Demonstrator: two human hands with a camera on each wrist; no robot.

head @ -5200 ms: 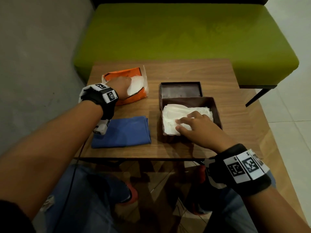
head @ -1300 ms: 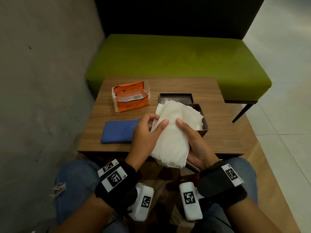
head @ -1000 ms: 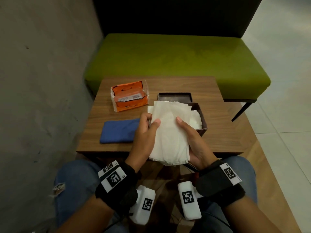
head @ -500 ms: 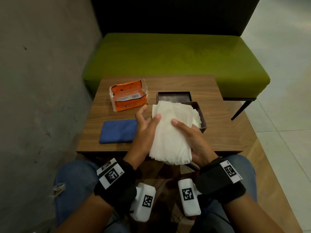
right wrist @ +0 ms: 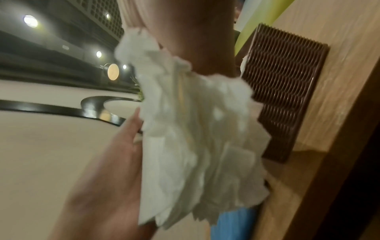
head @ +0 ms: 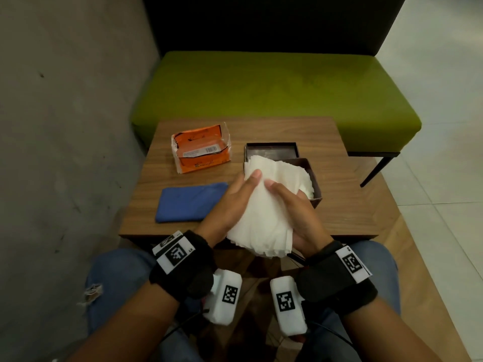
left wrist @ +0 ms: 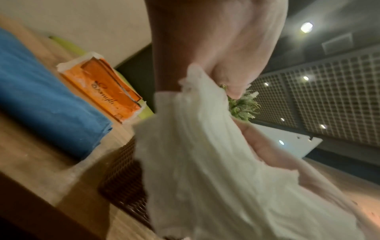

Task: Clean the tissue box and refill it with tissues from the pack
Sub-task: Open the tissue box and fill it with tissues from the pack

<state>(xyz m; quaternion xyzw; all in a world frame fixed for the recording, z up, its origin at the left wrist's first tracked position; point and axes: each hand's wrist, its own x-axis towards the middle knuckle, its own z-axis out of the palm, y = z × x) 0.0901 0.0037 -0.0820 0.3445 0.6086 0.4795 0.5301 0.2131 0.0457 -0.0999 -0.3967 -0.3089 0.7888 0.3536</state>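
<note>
A thick stack of white tissues (head: 264, 212) stands tilted between both hands, above the table's near edge. My left hand (head: 232, 202) grips its left side, thumb on top. My right hand (head: 295, 207) cups the right side, thumb on the front face. The stack's far end hangs over the open dark brown tissue box (head: 315, 186), hiding most of its inside. The box lid (head: 271, 150) lies just behind it. The orange tissue pack (head: 201, 150) lies torn open at the far left. Both wrist views show the tissues (left wrist: 205, 162) (right wrist: 195, 129) close up and blurred.
A folded blue cloth (head: 190, 201) lies on the wooden table (head: 347, 210), left of my hands. A green bench (head: 274, 90) stands behind the table and a grey wall (head: 65, 126) on the left. My knees sit under the near edge.
Five seconds ago my left hand was in the pack and my right hand on tissues in the box. Both now hold one stack; in the last second the thumbs drew closer together.
</note>
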